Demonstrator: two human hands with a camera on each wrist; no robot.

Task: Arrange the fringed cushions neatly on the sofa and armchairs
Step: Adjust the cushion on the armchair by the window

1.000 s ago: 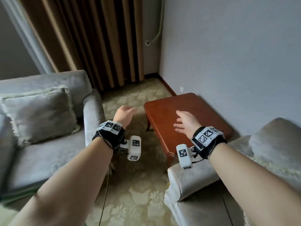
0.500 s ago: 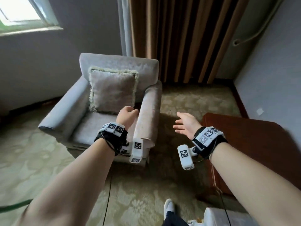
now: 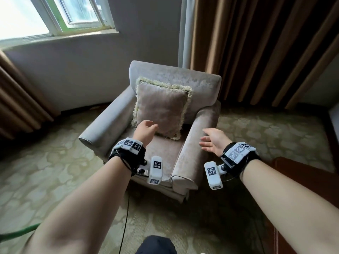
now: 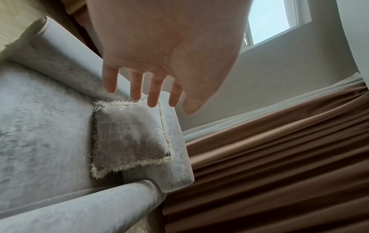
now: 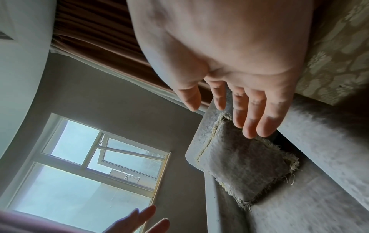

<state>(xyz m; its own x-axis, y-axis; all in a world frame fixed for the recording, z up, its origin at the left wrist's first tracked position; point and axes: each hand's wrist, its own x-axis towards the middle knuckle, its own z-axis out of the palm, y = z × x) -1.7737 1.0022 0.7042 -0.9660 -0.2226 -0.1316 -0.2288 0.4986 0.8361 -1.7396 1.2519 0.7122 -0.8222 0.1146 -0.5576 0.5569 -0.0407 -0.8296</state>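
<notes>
A grey fringed cushion (image 3: 161, 110) (image 4: 131, 138) (image 5: 243, 170) leans upright against the back of a grey armchair (image 3: 174, 77), slightly tilted. My left hand (image 3: 146, 130) hovers over the seat just in front of the cushion's lower left corner, fingers straight and spread (image 4: 137, 88), holding nothing. My right hand (image 3: 211, 140) hangs above the chair's right armrest (image 3: 190, 158), palm turned inward, fingers straight (image 5: 247, 119), also empty. Neither hand touches the cushion.
Brown curtains (image 3: 266, 43) hang behind and to the right of the armchair, and a window (image 3: 55, 13) is at upper left. A dark wooden table edge (image 3: 300, 171) sits at right. Patterned carpet (image 3: 45, 171) surrounds the chair; a green cable (image 3: 20, 233) lies at lower left.
My view has swung left from the wooden table to this armchair and come closer. Both hands have stretched forward over the chair, still empty.
</notes>
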